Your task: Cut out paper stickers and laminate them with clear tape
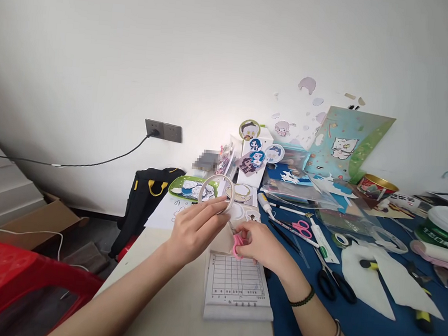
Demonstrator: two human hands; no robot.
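The left hand [198,229] grips what looks like a tape roll [202,188], held up above the desk [159,282]; the right hand [260,244] grips pink-handled scissors [238,246] just beside it. The hands are close together, and the blades, partly hidden, seem to point toward the left fingertips, so a slip could nick a finger. Any loose tape end could stick to the form pad [237,287] below, and a careless snip could catch its paper.

Craft corner: black scissors [331,273], cutouts [256,159]
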